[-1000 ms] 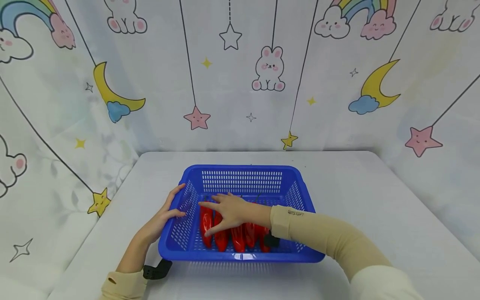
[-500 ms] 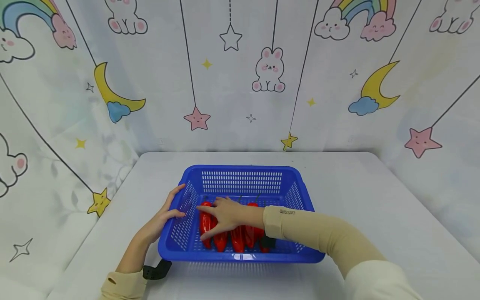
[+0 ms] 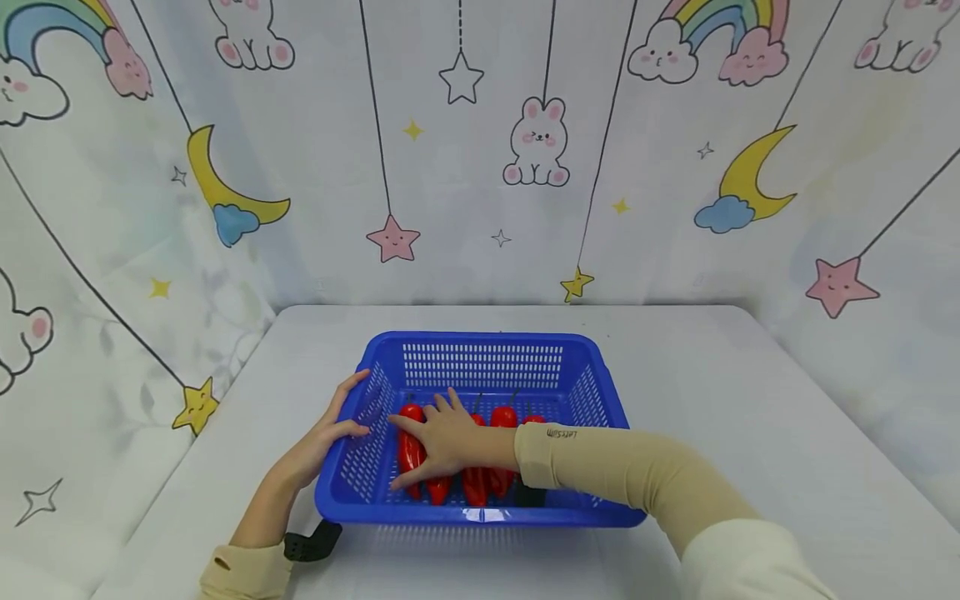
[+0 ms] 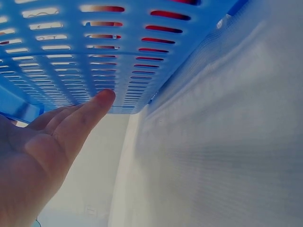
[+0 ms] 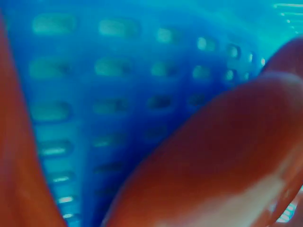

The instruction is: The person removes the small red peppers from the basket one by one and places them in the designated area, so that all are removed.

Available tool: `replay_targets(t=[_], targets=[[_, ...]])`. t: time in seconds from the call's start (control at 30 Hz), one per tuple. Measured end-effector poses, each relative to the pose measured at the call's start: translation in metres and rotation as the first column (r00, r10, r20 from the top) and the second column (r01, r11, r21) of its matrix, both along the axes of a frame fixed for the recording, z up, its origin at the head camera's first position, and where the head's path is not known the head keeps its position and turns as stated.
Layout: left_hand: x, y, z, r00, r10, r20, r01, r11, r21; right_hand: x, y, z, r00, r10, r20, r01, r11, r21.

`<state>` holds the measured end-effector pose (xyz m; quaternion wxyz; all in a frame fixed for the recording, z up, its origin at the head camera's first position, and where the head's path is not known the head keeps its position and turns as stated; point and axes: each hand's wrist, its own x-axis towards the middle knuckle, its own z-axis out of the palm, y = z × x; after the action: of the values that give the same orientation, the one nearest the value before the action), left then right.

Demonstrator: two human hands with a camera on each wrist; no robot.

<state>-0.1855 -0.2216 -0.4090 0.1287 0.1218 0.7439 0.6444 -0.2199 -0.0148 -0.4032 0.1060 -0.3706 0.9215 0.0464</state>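
Observation:
A blue plastic basket (image 3: 480, 515) with slotted walls holds several glossy red chili peppers (image 3: 503, 417) lying side by side. My left hand (image 3: 315, 450) grips the basket's left side, with the thumb over the rim; in the left wrist view its fingers (image 4: 78, 125) lie nearly straight along the slotted outer wall. Inside the basket, my right hand (image 3: 442, 437) spreads its fingers over the leftmost peppers and hides part of them. One pepper (image 5: 213, 156) fills much of the right wrist view, close up and blurred, before the blue slotted wall.
The basket stands on a white-covered table (image 3: 690, 375). Behind it hangs a pale curtain (image 3: 480, 192) printed with moons, stars and rabbits. Dark wrist cameras show at both wrists, the left one (image 3: 311, 542) beside the basket's front left corner.
My right hand has shifted slightly left and toward me over the peppers, and its fingers have fanned out. More pepper tops show behind it. The left hand and the basket have stayed put.

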Motion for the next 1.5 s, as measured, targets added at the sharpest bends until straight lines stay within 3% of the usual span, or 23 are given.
replay_targets(t=[0.37,0.7,0.87,1.13,1.5], targets=[[0.002,0.000,-0.001,1.000,-0.008,0.005,0.008,1.000,0.005,0.001,-0.001,-0.001,0.999,0.012,-0.039,-0.012,1.000,0.002],[0.004,-0.002,0.000,1.000,0.003,0.002,-0.003,1.000,0.009,-0.004,-0.002,0.002,0.999,0.034,0.011,-0.032,0.992,-0.119],[0.003,-0.002,0.002,1.000,-0.008,0.008,0.008,1.000,0.019,-0.007,0.000,0.006,0.996,0.040,0.083,-0.023,0.980,-0.200],[0.003,-0.004,0.002,1.000,-0.004,0.022,0.004,1.000,0.011,-0.009,0.000,0.020,0.991,0.026,0.128,0.010,0.963,-0.270],[0.002,0.000,0.002,1.000,-0.018,0.019,0.018,0.999,0.034,-0.013,0.011,0.038,0.981,0.046,0.189,0.038,0.908,-0.417]])
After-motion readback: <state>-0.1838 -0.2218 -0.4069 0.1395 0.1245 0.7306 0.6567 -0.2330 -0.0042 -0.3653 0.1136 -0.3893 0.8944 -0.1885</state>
